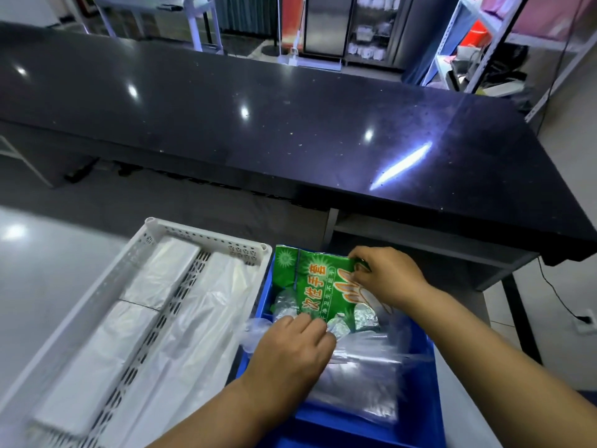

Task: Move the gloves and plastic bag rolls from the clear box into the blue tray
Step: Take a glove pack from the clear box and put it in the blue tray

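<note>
1. Looking down from the head camera, I see a glossy black countertop (290, 130) across the far half of the view, speckled and throwing back ceiling lights. Behind it stand metal shelving (478, 43) and a glass-door cabinet (371, 27).
2. The near surface (48, 286) is pale and shiny. On it sit a white perforated basket (206, 236) at left and the blue tray (429, 399) at right, side by side and touching or nearly so; I cannot tell which.
3. The basket holds white and translucent plastic packs (161, 276), split by a slotted divider running away from me.
4. The green glove packet (318, 286) lies inside the blue tray, at its far end, on top of clear plastic bags (358, 376).
5. The right hand (387, 276) pinches the packet's far right corner, fingers curled over the edge.
6. The left hand (290, 347) pinches the packet's near edge, fingers pressed together, knuckles up.
7. The packet sits between the two hands. Its long axis runs from near-left to far-right, and its printed face is up.
8. The packet is tilted, far end raised above the tray's contents.
</note>
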Demonstrator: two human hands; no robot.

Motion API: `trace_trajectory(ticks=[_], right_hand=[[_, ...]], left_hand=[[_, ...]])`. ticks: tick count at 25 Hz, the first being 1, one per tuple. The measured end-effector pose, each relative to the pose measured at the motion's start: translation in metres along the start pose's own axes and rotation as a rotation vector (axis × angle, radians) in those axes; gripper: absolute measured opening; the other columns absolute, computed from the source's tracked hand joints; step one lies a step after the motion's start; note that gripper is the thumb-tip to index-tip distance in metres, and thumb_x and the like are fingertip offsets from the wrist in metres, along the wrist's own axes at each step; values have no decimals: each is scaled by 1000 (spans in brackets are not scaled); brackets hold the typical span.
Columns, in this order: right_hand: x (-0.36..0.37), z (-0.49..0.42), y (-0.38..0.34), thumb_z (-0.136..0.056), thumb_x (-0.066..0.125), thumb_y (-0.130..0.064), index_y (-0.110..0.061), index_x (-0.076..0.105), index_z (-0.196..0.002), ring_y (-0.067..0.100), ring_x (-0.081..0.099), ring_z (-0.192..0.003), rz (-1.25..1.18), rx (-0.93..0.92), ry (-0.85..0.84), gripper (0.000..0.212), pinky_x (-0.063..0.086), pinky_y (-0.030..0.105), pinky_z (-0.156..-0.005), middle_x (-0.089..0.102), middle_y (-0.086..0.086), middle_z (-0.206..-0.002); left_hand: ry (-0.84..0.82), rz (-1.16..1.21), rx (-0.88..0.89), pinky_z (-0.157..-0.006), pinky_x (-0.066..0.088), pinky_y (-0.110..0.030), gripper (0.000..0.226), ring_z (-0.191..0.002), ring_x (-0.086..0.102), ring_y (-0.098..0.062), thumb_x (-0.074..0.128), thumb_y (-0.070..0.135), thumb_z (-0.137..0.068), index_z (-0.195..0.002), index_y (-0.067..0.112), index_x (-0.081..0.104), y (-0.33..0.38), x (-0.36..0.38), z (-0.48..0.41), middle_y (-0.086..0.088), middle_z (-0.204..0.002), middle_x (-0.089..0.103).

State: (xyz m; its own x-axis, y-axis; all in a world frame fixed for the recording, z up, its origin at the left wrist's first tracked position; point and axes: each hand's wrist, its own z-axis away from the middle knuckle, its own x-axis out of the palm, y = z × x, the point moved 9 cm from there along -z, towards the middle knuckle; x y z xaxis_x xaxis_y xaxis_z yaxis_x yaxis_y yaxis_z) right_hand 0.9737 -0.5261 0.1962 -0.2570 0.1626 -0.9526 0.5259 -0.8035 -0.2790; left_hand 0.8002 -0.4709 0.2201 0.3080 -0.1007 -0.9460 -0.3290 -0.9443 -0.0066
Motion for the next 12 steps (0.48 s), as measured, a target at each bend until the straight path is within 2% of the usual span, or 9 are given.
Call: trace_trajectory(ticks=[2,5,9,10,12], right_hand=[[0,0,4,-79,66,-32,-32,61,-105,25,62,-93,-56,12,24,26,39,28,-67,69,0,-104],[-4,3,6,-81,66,-26,-26,63,-109,25,60,-96,-137,-6,28,29,46,30,-77,65,4,-106],[-35,18,20,-85,62,-10,-18,69,-104,20,63,-92,-387,-14,192,22,51,34,-86,66,3,-102],[-40,25,26,-86,60,-8,-18,70,-99,19,64,-88,-448,6,218,20,52,34,-83,67,1,-97],[-45,42,36,-86,60,-7,-19,72,-92,16,64,-79,-496,39,274,18,51,31,-76,68,-4,-88]], left_hand=[[-10,-9,3,-49,35,-28,9,-57,48,-18,62,12,-67,-66,19,57,2,1,-7,2,-64,54],[-29,-22,23,-48,36,-27,8,-56,50,-18,59,11,-63,-64,19,57,3,5,-23,1,-62,56],[-136,-44,-36,-46,36,-24,20,-56,55,-18,75,14,-46,-59,18,60,-12,15,-60,1,-60,59],[-164,-57,-86,-49,39,-25,21,-61,57,-19,76,15,-46,-62,17,64,-19,18,-68,0,-63,61],[-256,-41,-196,-65,42,-31,18,-86,57,-26,68,15,-66,-84,14,67,-33,35,-76,-6,-85,65]])
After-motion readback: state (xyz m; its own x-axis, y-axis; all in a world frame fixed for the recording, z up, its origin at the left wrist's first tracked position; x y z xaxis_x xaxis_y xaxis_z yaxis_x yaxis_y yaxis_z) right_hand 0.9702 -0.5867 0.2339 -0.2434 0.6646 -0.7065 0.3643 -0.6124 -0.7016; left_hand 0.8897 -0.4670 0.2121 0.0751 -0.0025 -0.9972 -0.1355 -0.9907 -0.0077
